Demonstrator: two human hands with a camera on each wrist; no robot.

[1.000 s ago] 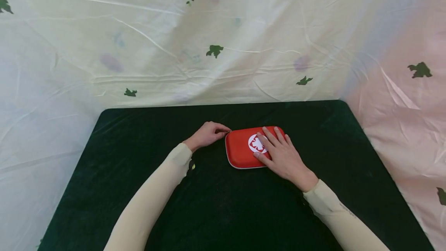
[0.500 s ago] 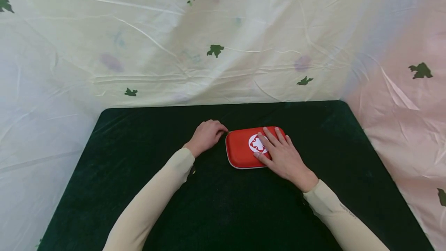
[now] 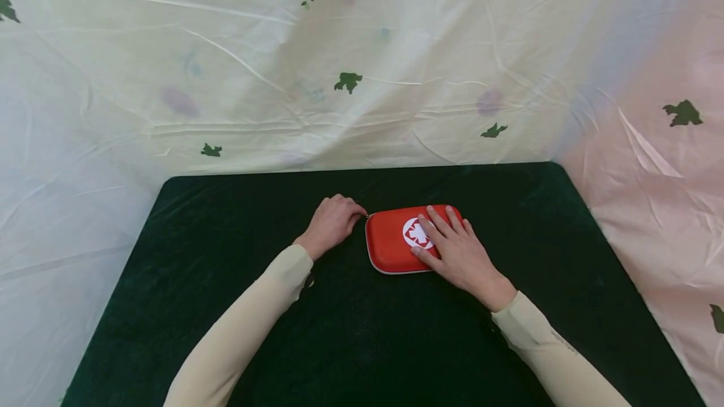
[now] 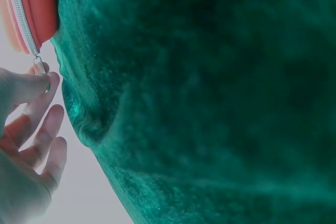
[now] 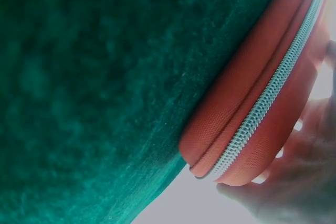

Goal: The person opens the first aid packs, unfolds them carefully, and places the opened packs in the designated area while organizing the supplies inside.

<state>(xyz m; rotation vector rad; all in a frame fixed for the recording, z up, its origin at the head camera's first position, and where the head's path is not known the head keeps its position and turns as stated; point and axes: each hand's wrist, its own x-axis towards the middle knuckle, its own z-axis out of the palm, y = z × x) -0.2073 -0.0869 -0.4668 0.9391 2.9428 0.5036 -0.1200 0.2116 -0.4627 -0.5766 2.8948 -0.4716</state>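
Note:
A red first-aid case [image 3: 387,247] with a white round emblem lies flat on the dark green cloth. A silver zipper [image 5: 262,100] runs round its side, its teeth meshed where the right wrist view shows them. At the case's far left corner, my left hand [image 3: 332,222] pinches the zipper pull [image 4: 39,65] between thumb and index finger; its other fingers are loosely bent. My right hand [image 3: 460,256] rests on the right part of the lid with fingers spread and nearly straight, partly covering the emblem.
The table [image 3: 362,338] is covered in green velvety cloth, with rounded far corners. Pale fabric [image 3: 271,80] printed with leaves hangs behind it and along both sides.
My left hand has drawn slightly left and turned, its knuckles now facing up, still at the zipper pull. The right hand and the case have stayed in place.

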